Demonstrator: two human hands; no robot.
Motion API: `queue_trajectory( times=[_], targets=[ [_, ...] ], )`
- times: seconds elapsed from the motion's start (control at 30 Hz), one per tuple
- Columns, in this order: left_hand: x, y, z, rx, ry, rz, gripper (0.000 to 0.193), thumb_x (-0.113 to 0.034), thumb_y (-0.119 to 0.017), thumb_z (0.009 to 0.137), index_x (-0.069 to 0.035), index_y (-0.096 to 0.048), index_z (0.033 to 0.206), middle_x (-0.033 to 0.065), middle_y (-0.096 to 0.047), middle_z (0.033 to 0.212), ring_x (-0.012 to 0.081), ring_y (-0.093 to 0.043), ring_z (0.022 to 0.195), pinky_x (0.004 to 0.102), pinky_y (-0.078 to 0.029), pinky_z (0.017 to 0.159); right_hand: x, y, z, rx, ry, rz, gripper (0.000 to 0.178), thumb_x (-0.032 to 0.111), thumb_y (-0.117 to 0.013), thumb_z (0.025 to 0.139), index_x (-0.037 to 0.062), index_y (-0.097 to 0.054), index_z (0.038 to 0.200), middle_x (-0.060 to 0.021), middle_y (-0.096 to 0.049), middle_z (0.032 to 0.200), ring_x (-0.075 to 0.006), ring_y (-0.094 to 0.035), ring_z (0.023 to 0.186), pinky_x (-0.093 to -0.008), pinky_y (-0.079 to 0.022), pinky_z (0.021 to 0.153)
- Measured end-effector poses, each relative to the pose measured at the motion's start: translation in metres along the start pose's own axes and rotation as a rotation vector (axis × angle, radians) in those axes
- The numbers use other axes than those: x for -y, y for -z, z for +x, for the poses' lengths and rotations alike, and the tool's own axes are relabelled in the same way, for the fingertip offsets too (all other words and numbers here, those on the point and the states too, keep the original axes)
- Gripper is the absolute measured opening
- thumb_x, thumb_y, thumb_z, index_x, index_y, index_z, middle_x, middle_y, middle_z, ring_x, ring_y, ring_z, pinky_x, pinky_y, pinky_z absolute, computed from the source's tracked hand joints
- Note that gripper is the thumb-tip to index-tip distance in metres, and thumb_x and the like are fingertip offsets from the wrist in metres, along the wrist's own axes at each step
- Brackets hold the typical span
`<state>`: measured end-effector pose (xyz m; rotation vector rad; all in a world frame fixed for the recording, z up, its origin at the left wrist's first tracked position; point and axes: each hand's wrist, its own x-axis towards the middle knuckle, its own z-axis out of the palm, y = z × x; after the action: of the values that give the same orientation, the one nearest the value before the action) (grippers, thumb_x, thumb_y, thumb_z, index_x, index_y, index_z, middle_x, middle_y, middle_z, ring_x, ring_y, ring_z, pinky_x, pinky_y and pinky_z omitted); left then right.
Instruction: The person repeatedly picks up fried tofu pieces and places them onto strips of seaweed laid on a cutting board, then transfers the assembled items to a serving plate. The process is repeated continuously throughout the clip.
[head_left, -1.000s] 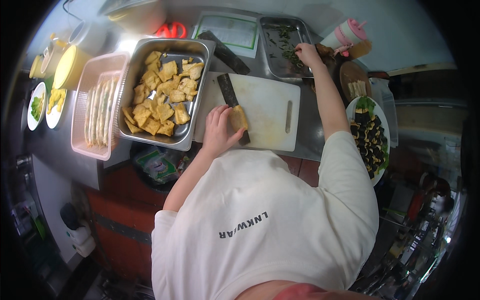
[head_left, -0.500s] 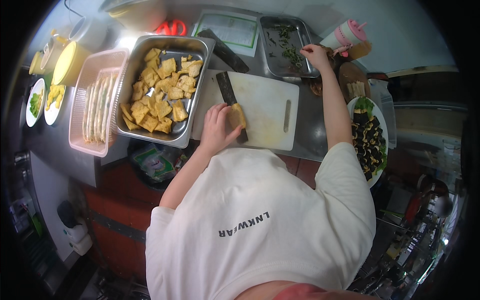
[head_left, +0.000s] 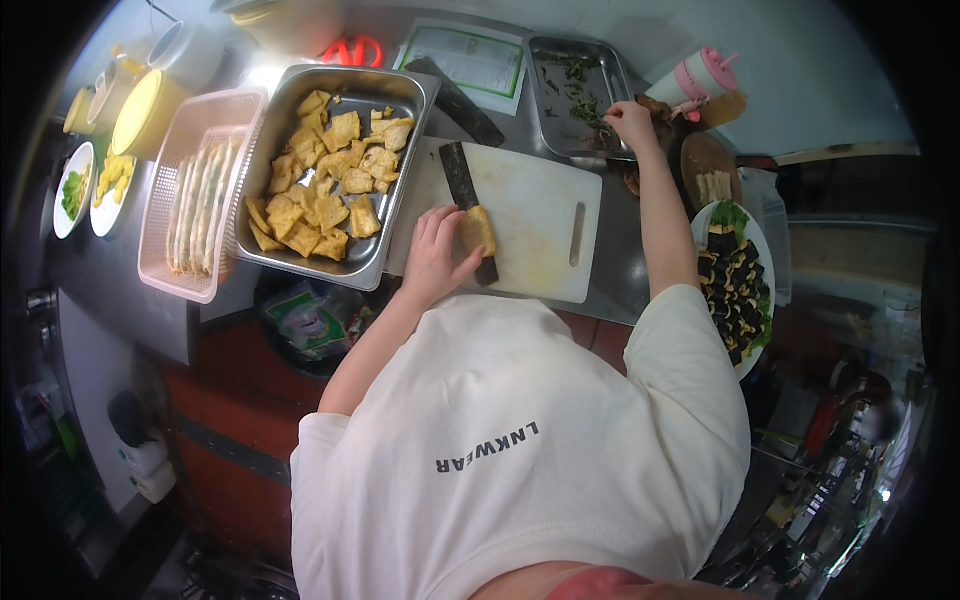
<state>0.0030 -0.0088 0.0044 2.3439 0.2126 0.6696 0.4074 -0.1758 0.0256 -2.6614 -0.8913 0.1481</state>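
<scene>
On the white cutting board point(head_left: 540, 240) lies a narrow dark seaweed strip point(head_left: 459, 172) with a golden fried tofu piece point(head_left: 481, 231) across its nearer part. My left hand point(head_left: 437, 258) holds the tofu by its left side, fingers at the far end and thumb at the near end. At the back right, my right hand point(head_left: 632, 124) is closed in a pinch over the near right part of a shallow metal tray point(head_left: 560, 144). Dark green shredded leaves point(head_left: 584, 106) lie in that tray beside the fingertips. Whatever the pinch holds is too small to make out.
Left of the board stands a deep steel pan point(head_left: 405, 178) of fried tofu pieces, then a pink basket point(head_left: 157, 215) with pale rolls. More seaweed strips point(head_left: 457, 103) lie behind the board. On the right are a plate point(head_left: 765, 262) of dark wrapped rolls and a pink-lidded cup point(head_left: 697, 78).
My right hand has come slightly nearer over the leaf tray, its fingers still pinched. The left hand keeps its place on the tofu. The whole view has shifted slightly.
</scene>
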Motion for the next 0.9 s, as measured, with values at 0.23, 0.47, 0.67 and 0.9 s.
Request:
queue_trajectory(
  times=[0.23,0.47,0.67,0.9],
  targets=[
    [0.001,0.000,-0.001,-0.024,-0.031,-0.023,0.055,-0.021,-0.075,0.073,-0.001,-0.050,0.118,0.0161,-0.052,0.116,0.0354,-0.048,0.111,0.0435,-0.041,0.095,0.044,0.028,-0.033,-0.006,-0.018,0.474,0.023,0.022,-0.076,0.079,0.0023,-0.072,0.091,-0.0073,-0.070,0.085,-0.0142,-0.065,0.080,-0.0281,-0.050,0.074],
    [0.005,0.000,-0.005,-0.059,-0.005,-0.128,0.067,-0.019,-0.079,0.069,-0.001,-0.046,0.124,0.0171,-0.054,0.117,0.0354,-0.050,0.108,0.0421,-0.042,0.091,0.160,-0.020,-0.126,0.498,0.474,0.667,0.010,0.008,-0.071,0.081,-0.0001,-0.069,0.085,-0.0033,-0.059,0.085,-0.0120,-0.060,0.079,-0.0257,-0.048,0.070],
    [0.004,0.006,-0.005,-0.038,0.013,-0.218,0.048,-0.011,-0.076,0.073,-0.003,-0.055,0.115,0.0138,-0.060,0.110,0.0321,-0.056,0.100,0.0392,-0.047,0.085,0.192,-0.069,-0.163,0.450,0.614,0.508,0.016,0.008,-0.067,0.075,0.0007,-0.067,0.089,-0.0118,-0.058,0.088,-0.0281,-0.060,0.078,-0.0356,-0.049,0.072],
    [0.009,-0.006,-0.009,-0.098,0.016,-0.225,0.023,0.001,-0.070,0.076,-0.001,-0.067,0.098,0.0100,-0.066,0.095,0.0261,-0.063,0.082,0.0340,-0.052,0.071,0.179,-0.068,-0.174,0.401,0.599,0.566,0.019,0.008,-0.067,0.077,0.0008,-0.068,0.095,-0.0116,-0.059,0.090,-0.0281,-0.061,0.080,-0.0352,-0.050,0.071]
  ],
)
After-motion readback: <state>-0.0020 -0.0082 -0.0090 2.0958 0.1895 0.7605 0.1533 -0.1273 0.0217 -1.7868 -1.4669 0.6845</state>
